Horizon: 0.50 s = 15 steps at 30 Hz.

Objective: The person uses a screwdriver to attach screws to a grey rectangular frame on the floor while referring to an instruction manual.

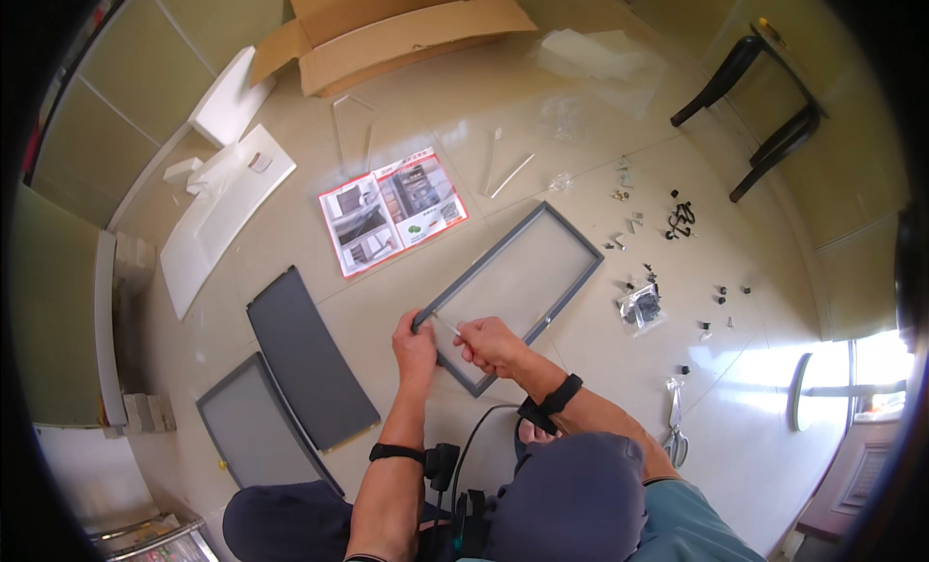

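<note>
A dark grey rectangular frame (pixel 482 264) with a clear or translucent middle is in front of me at a slant. My left hand (pixel 414 347) is closed around its near left corner. My right hand (pixel 492 346) pinches a thin, light-coloured tool (pixel 448 324), whose far end points to the frame's bar beside my left fingers. I cannot make out its exact kind or whether its tip touches the bar. To the left lie a plain dark grey panel (pixel 312 361) and, partly under it, a second grey-framed panel (pixel 254 417) with a small yellow knob.
An open instruction leaflet (pixel 392 212) lies beyond the frame. Small fittings (pixel 680 220), a plastic bag of parts (pixel 641 309) and scissors (pixel 675 427) are on the right. White foam pieces (pixel 227 219), a cardboard box (pixel 416 54) and a dark-legged stool (pixel 774 107) stand farther out.
</note>
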Each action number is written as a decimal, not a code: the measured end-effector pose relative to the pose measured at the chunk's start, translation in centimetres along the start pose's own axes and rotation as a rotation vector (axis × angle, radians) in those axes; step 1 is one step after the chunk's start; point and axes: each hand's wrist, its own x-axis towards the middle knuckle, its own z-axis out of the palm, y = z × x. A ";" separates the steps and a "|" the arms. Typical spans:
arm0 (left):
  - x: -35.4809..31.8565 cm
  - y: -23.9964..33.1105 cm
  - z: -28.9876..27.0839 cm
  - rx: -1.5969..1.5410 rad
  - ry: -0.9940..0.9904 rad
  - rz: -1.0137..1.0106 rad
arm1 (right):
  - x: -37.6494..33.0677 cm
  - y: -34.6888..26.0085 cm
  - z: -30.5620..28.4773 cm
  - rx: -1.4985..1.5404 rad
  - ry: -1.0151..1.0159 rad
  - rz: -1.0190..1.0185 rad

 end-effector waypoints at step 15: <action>2.7 -1.0 -5.5 0.161 -0.180 0.040 | -8.4 -0.5 -19.9 -0.068 0.262 -0.532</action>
